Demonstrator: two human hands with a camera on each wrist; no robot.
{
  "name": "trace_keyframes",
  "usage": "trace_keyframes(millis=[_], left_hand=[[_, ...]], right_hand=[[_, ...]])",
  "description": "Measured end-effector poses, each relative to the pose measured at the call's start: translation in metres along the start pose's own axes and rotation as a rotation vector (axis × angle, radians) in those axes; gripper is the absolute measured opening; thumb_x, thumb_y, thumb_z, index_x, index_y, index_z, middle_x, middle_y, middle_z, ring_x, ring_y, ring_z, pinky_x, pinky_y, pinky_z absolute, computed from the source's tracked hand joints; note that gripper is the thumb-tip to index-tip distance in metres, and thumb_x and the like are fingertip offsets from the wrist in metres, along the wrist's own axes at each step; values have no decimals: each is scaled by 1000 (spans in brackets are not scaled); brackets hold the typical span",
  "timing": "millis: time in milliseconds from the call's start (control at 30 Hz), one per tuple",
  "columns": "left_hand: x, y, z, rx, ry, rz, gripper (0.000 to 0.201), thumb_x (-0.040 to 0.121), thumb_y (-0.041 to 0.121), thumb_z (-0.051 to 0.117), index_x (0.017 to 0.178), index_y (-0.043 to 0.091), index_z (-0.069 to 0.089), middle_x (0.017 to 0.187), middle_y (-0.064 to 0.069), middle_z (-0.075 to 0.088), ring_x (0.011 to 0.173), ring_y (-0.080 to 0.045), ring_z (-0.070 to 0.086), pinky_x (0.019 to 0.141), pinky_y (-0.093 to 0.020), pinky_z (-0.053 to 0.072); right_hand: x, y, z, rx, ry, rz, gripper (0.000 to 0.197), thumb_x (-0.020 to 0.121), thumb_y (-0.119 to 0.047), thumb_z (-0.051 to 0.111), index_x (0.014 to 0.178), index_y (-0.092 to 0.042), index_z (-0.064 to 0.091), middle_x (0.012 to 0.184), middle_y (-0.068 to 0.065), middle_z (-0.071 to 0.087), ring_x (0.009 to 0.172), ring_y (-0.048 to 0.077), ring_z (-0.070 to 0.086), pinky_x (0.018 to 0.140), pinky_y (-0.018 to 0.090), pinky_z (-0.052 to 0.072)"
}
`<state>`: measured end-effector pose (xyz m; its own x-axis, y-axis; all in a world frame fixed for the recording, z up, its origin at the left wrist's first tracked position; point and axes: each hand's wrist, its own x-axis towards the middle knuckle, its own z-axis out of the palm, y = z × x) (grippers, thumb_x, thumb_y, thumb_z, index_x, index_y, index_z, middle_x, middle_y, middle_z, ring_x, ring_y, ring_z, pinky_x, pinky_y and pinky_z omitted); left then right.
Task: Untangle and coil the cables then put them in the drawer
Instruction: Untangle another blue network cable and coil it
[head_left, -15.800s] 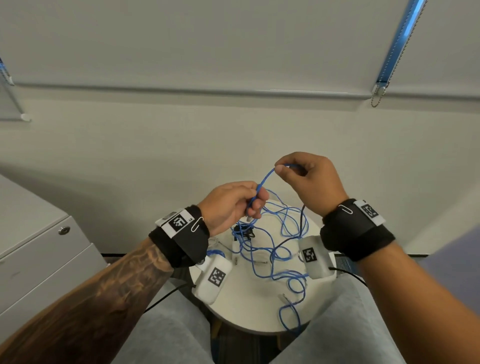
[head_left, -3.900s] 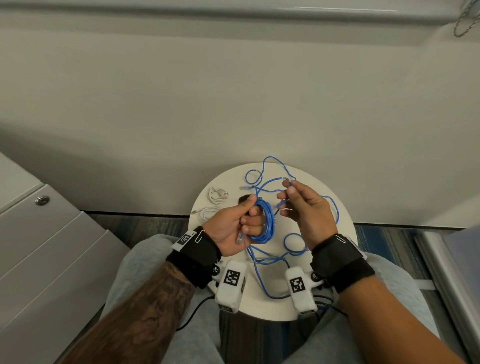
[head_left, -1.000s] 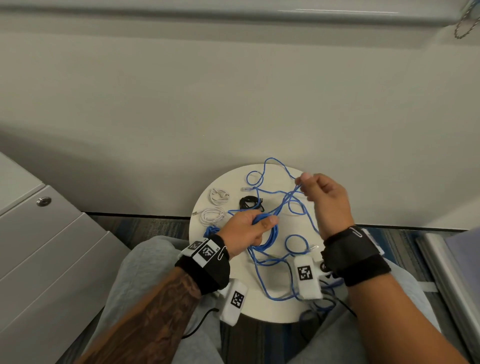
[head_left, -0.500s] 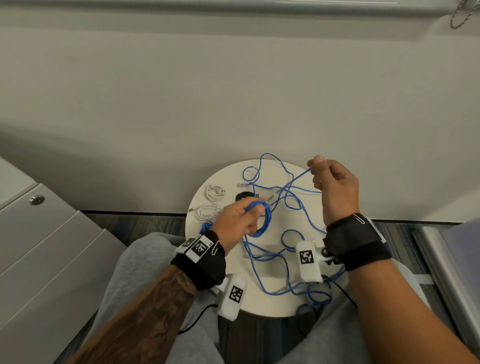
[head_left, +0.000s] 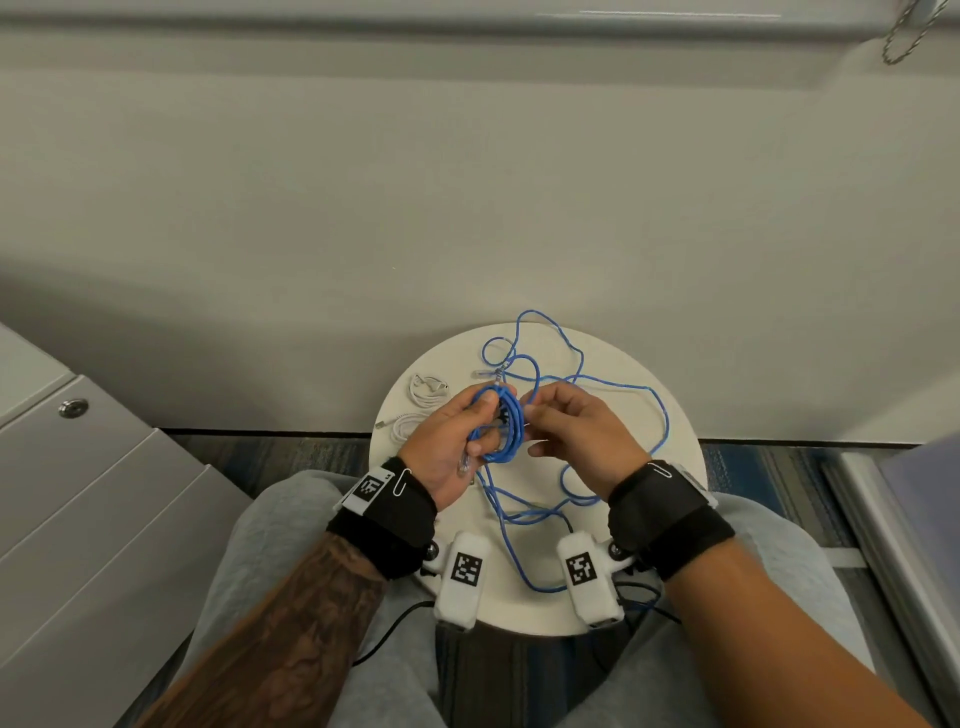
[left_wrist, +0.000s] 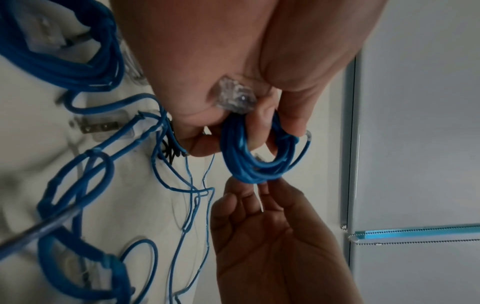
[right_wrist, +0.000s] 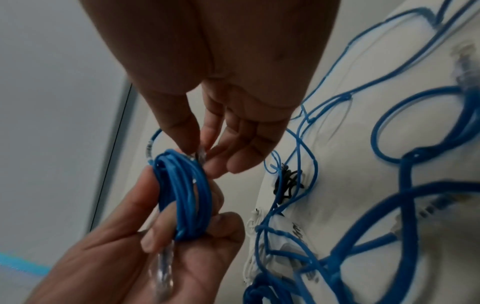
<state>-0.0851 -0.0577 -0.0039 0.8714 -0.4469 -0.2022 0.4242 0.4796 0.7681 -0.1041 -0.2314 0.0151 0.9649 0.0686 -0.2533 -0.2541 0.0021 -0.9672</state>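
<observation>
Plain pale wall (head_left: 467, 182), grey cabinet (head_left: 78, 509) left, striped carpet (head_left: 291, 452)

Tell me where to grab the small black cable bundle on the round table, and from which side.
Pinch the black cable bundle across its bunched middle, coming straight down from above. It lies flat on the round table as a small knot, with thin blue cable strands crossing right beside it, so a sideways approach would probably snag those.

I see a round white tabletop (head_left: 597, 608) set against a plain beige wall (head_left: 467, 182). Beneath the tabletop runs striped dark carpet (head_left: 291, 452). Above it, far right, a beaded metal blind chain (head_left: 901, 39) hangs.
</observation>
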Motion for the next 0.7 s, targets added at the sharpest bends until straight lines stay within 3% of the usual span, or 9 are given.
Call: trace_keyframes(millis=[100,167,233,300,400,467,533,600,700], left_hand=[[-2,0,3,31,-4,-24,25,98,18,45,115,5,57,109,-5,69,48,-4,30,60,-16,32],[-3,-1,5,25,-13,-32,26,99,16,44,119,4,56,106,-5,68,49,-4,33,50,-12,32],[-3,-2,4,18,-24,-39,28,100,18,44,122,6,56,84,-3,59,49,-4,33,52,-12,35],[-1,-1,0,10,-22,-31,27,101,19,42,121,8,56,75,-1,51,48,-4,31,58,-13,37],[1,-3,-2,24,7,-19,29,102,21,43,125,7,56,71,1,55,49,-6,33,67,-21,36],[1,-7,-2,48,20,-18,31,102,21,44,128,8,55,72,-1,57,55,-9,39,71,-27,43],[2,-9,-1,40,22,-15,29,102,20,44,124,10,59,81,-5,56,54,-8,38,59,-20,43],[3,-10,0,36,12,-17,29,101,19,46,125,8,58,91,-7,53,49,-5,31,51,-14,34],[3,-15,1,81,-13,-3,39,100,23,48,134,4,49,93,-4,50,52,-6,28,50,-16,24]], right_hand=[[-3,-1,2,25,13,8,11,95,-3,58,102,-7,64,86,10,72,76,21,66,72,30,57],[-5,-1,5,33,4,-3,18,97,-5,54,109,-9,66,89,11,73,79,23,67,78,34,58],[-7,-4,10,65,-15,-33,25,99,-6,52,122,-11,61,91,13,74,82,25,70,84,36,58],[-10,-6,12,68,-47,-69,30,100,-12,56,129,-14,54,96,14,75,87,24,71,86,35,58],[-13,-4,13,43,-114,-93,46,90,-6,69,130,-17,48,93,9,75,88,18,72,82,28,56],[-14,1,19,5,-111,-119,57,83,-2,76,129,-16,45,94,14,74,87,25,73,84,35,58],[-15,2,24,30,-74,-148,50,86,-4,75,126,-9,45,92,18,74,81,29,74,79,34,59],[-13,1,26,66,-9,-158,36,92,-18,70,118,-4,48,87,19,74,75,31,74,75,34,59],[-10,5,24,-66,124,-203,49,89,-53,65,101,-6,56,82,18,71,77,38,68,82,54,55]])
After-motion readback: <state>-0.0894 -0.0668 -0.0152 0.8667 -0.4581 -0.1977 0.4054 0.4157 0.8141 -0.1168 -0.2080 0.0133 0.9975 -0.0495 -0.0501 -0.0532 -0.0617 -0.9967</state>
